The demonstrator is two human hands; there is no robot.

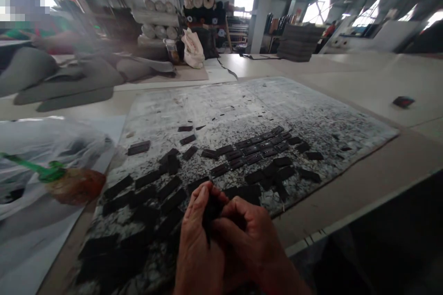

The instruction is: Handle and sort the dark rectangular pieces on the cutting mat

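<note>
My left hand [199,235] and my right hand [247,228] meet low in the middle of the head view. Between them is a small black fabric piece [212,209], its outline partly hidden by my fingers. The left thumb and fingers are closed round it, and the right fingers pinch at its near side. Just beyond lie many dark rectangular pieces [249,150] on a white, black-smeared board [180,106]. Some form neat rows on the right; looser dark pieces [148,198] spread and overlap on the left.
A brown bottle with a green nozzle [74,186] lies on clear plastic at left. Grey fabric sheets [69,76], a white bag [193,48] and a jar [172,50] are farther back. A small dark object [403,101] sits on the right. The table edge [332,223] runs along the near right.
</note>
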